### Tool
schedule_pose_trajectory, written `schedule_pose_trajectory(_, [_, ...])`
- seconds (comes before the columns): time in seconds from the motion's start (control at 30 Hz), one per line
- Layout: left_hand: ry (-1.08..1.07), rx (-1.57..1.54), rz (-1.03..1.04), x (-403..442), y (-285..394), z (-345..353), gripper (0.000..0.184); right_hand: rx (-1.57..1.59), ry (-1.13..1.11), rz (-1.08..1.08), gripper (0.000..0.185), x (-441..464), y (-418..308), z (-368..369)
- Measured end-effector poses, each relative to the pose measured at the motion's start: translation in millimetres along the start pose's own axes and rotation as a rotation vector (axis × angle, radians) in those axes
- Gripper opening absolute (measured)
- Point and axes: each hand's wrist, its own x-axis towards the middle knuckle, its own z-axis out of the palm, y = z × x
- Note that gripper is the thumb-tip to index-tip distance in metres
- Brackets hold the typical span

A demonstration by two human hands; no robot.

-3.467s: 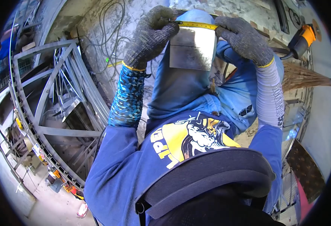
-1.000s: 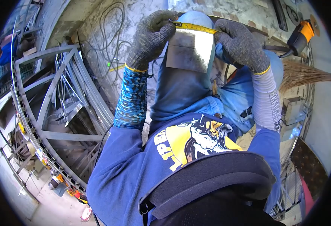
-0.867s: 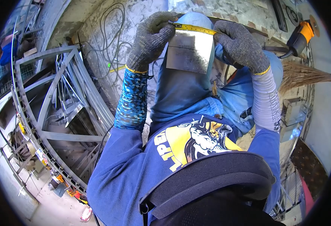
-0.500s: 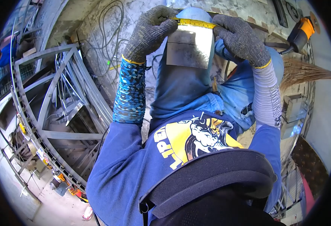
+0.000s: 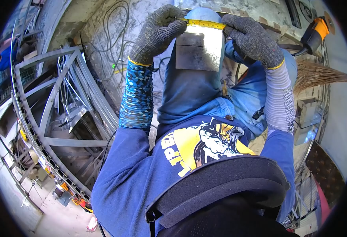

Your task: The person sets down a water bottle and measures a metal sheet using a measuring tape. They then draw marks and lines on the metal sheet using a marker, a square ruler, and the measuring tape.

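Note:
A yellow tape measure (image 5: 206, 24) stretches between my gloved hands, across the top end of a shiny metal plate (image 5: 196, 58). The plate lies on my jeans-covered leg, a thin line running across it. My left hand (image 5: 159, 31), in a dark grey knit glove, is closed at the left end of the tape. On the other side my right hand (image 5: 254, 39), gloved alike, has its fingers and thumb closed on the tape's right end. Whether a tape case sits inside the right hand is hidden.
A curved metal frame (image 5: 49, 140) with loose steel strips stands at my left. Cables (image 5: 112, 27) lie on the floor ahead. To the right are an orange and black angle grinder (image 5: 317, 33) and a straw broom (image 5: 319, 76).
The metal plate has shifted very slightly to the right. Both hands keep nearly the same place, still holding the tape measure across it.

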Motion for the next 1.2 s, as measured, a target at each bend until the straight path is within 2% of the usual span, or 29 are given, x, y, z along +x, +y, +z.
schedule_pose_trajectory(0.07, [0.023,0.149,0.028,0.6,2.8,0.9,0.027,0.019,-0.027,0.030,0.034,2.4,-2.4,-2.5])
schedule_pose_trajectory(0.13, [0.024,0.109,0.018,0.4,1.2,2.0,0.027,0.131,-0.014,0.222,0.032,4.5,-6.1,-4.0])
schedule_pose_trajectory(0.17, [0.025,0.069,0.007,0.1,0.6,2.4,0.027,0.130,-0.013,0.222,0.032,4.6,-5.6,-4.1])
schedule_pose_trajectory(0.27, [0.059,0.143,0.039,-1.3,3.5,4.1,0.026,0.112,-0.040,0.173,0.032,4.6,-0.9,-4.8])
schedule_pose_trajectory(0.37, [0.086,0.119,0.059,-1.5,4.3,7.5,0.025,-0.065,0.021,-0.064,0.031,-0.2,4.7,1.0])
schedule_pose_trajectory(0.5, [0.118,0.035,0.077,-1.0,1.8,9.1,0.024,0.025,0.018,0.116,0.030,2.7,-5.3,2.2])
schedule_pose_trajectory(0.57, [0.085,0.172,0.063,-0.1,-0.5,3.8,0.025,0.047,-0.011,0.188,0.028,2.4,-4.1,3.1])
schedule_pose_trajectory(0.63, [0.081,0.168,0.053,-0.5,4.4,4.8,0.025,-0.061,0.005,-0.048,0.029,0.6,3.7,5.7])
schedule_pose_trajectory(0.77, [0.074,0.209,0.062,1.4,5.9,3.8,0.023,0.034,0.049,-0.034,0.029,0.0,6.7,11.8])
schedule_pose_trajectory(0.87, [0.074,0.150,0.060,2.0,3.6,4.6,0.023,0.079,0.030,0.065,0.027,0.8,5.9,9.8])
schedule_pose_trajectory(0.93, [0.073,0.137,0.067,1.1,2.8,5.3,0.025,-0.186,0.015,-0.160,0.029,1.3,11.0,10.5])
schedule_pose_trajectory(0.97, [0.073,0.125,0.077,1.2,2.5,5.5,0.026,-0.185,0.015,-0.160,0.029,0.3,12.2,11.0])
schedule_pose_trajectory(1.0, [0.073,0.125,0.074,1.1,1.9,6.4,0.026,-0.062,-0.052,0.001,0.029,3.1,7.3,7.7])
schedule_pose_trajectory(1.13, [0.088,0.059,0.081,0.3,-0.1,7.8,0.029,0.069,-0.136,0.268,0.030,9.2,-2.8,0.0])
schedule_pose_trajectory(1.2, [0.090,0.073,0.087,0.4,0.8,9.2,0.030,0.070,-0.095,0.189,0.030,6.7,2.6,4.6])
